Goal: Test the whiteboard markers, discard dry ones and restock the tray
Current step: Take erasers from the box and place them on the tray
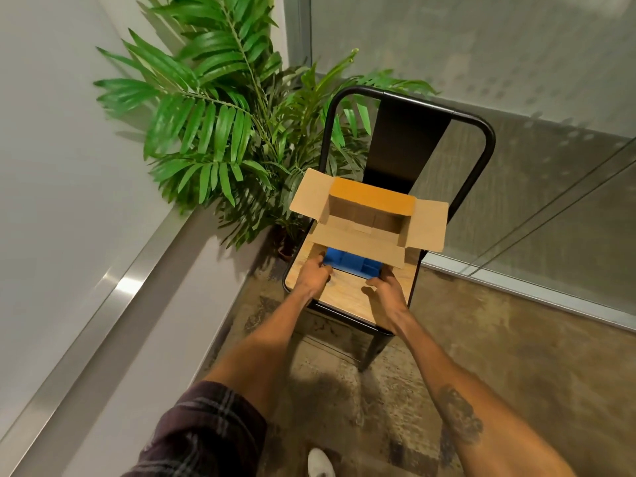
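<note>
- Gripping the blue tray (347, 265) at both ends: left hand (314, 271) curled round the left end, right hand (385, 287) clasped on the right.
- Found at the front of a wooden chair seat (344, 297), half tucked under the near flap of an open cardboard box (364, 241); cannot tell whether resting on the seat or held just above it.
- Judged to be early in the restocking step, handling the tray itself; no markers in view, none seen in the box.
- Likely calls next for a level, two-handed move of the tray, keeping clear of the flap and not nudging the box.
- Set in a corner: black metal chair back (406, 146), palm plant (213, 115) behind, frosted glass wall (481, 46), stained concrete floor (516, 339), metal rail (130, 284) along the left wall.
</note>
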